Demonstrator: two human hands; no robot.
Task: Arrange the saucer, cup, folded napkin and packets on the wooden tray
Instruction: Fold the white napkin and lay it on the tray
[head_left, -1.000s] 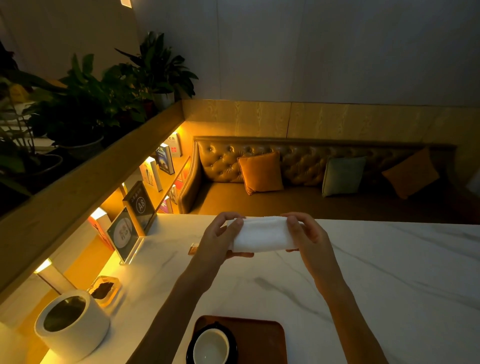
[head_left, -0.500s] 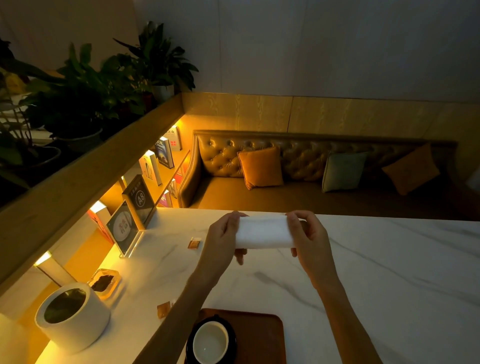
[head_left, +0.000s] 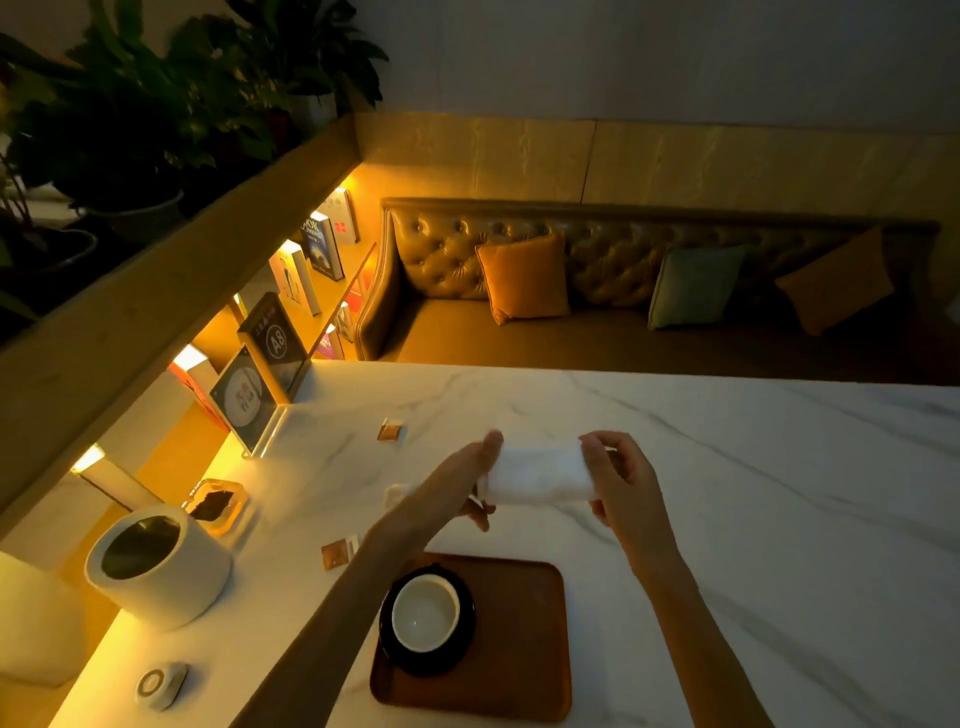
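Note:
I hold a folded white napkin (head_left: 537, 477) above the marble table, my left hand (head_left: 462, 480) on its left end and my right hand (head_left: 621, 475) on its right end. Below it lies the wooden tray (head_left: 524, 639). A white cup (head_left: 425, 613) stands on a black saucer (head_left: 462, 649) in the tray's left half. One brown packet (head_left: 390, 431) lies on the table beyond my left hand. Another brown packet (head_left: 337, 553) lies just left of my left forearm.
A white cylindrical holder (head_left: 156, 566) and a small glass dish (head_left: 218, 504) stand at the table's left edge, with a round white device (head_left: 158, 683) nearer me. Sign stands (head_left: 254, 384) sit at the far left corner. A bench with cushions (head_left: 524, 275) runs behind the table.
The view has tilted down, so the tray, cup and both packets show more fully. My hands have come lower and nearer the tray with the napkin still between them.

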